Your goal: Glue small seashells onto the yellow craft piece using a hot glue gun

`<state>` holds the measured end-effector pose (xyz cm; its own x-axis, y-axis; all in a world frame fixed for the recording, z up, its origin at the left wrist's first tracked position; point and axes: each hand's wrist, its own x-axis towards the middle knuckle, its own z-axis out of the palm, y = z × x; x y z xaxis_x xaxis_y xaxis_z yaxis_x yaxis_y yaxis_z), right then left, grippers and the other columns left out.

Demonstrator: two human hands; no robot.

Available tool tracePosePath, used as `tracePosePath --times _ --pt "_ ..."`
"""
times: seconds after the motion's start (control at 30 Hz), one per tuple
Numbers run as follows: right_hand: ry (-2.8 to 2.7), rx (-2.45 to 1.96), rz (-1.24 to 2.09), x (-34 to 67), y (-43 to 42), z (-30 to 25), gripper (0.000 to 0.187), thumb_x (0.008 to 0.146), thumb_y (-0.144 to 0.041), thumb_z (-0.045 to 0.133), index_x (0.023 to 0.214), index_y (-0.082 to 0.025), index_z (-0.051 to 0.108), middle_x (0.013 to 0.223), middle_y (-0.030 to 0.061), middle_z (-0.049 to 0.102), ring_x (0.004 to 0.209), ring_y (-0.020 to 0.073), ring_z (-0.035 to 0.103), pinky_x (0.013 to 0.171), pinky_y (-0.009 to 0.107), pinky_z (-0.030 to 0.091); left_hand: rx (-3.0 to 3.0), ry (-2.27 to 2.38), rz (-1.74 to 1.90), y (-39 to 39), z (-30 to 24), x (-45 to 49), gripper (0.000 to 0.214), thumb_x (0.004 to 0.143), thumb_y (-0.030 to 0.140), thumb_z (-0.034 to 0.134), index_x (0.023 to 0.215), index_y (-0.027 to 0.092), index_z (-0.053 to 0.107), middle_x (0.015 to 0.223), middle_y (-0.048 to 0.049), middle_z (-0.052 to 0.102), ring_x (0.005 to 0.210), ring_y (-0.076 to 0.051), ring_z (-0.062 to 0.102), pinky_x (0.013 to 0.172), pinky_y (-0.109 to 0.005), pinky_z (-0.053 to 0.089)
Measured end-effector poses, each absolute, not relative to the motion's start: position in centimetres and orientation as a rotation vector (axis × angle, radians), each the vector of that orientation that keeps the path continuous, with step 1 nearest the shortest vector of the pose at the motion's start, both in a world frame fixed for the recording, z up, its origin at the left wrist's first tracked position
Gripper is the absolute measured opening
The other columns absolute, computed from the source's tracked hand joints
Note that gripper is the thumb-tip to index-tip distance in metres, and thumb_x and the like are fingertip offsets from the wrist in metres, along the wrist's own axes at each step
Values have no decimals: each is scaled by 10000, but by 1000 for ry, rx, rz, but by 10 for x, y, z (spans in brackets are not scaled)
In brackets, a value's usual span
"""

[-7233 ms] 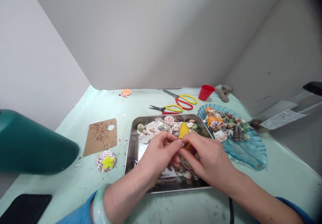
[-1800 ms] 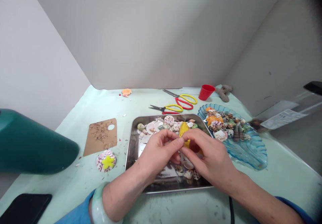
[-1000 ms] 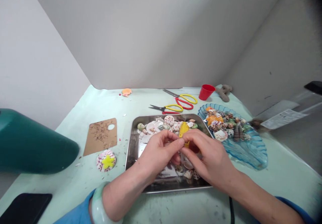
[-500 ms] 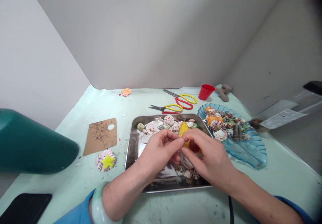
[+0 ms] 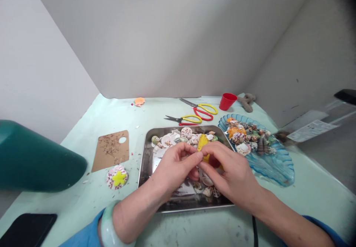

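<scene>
Over the metal tray (image 5: 191,209), my left hand (image 5: 178,165) and my right hand (image 5: 230,169) meet with thumbs and fingertips pinched together. Whatever is between the fingertips is too small or too hidden to name. Beneath and behind the hands, the tray holds several seashells (image 5: 167,141), some white, some speckled. A yellow piece (image 5: 203,141) lies among them, partly covered by my right hand. A pale green bangle (image 5: 109,224) circles my left wrist.
Two pairs of scissors (image 5: 191,119) lie behind the tray. A blue shell-shaped dish (image 5: 278,169) of shells and a red cup (image 5: 228,101) stand right. Leftward are a brown card (image 5: 111,149), a speckled disc with a yellow flower (image 5: 119,178), a green cylinder (image 5: 41,158) and a black flat object (image 5: 27,230).
</scene>
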<state>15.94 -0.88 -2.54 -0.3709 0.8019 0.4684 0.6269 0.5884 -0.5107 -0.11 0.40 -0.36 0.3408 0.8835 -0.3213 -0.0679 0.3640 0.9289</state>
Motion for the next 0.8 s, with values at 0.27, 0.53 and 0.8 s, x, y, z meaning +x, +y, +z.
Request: tracePosePath --times 0.27,0.53,0.8 --pt "-2134 -1130 323 160 -8 -25 38 879 -176 494 910 -199 499 845 14 544 679 110 506 600 249 392 996 1041 750 4 -3 -2 276 755 380 645 787 161 481 522 41 536 457 -73 497 499 -212 438" --pt "-2125 -1130 324 159 -9 -25 43 878 -177 491 911 -200 507 841 16 551 679 114 506 598 249 396 992 1035 746 3 -3 -2 276 748 376 653 796 161 487 521 41 535 463 -73 499 505 -210 441" --pt "-2124 -1138 316 159 -10 -24 51 881 -183 484 917 -204 514 851 25 567 672 117 513 591 248 400 987 1026 761 3 -4 -2 263 756 371 642 807 159 496 557 35 547 473 -72 508 513 -211 451"
